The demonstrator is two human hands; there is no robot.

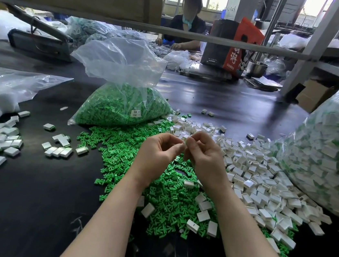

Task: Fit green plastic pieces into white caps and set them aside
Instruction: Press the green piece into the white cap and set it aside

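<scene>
Hands, left (156, 154) and right (205, 156), pinch a white cap (184, 143) mid-frame above green pieces (157, 186); bags (124, 93) crowd behind, dark table (26, 207) bare lower left.

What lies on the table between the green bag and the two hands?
In the head view, loose green pieces cover the table from the bag to the hands.

Small green T-shaped plastic pieces (138, 167) are heaped loose on the table; rectangular white plastic caps (254, 177) are piled beside them, touching.
</scene>
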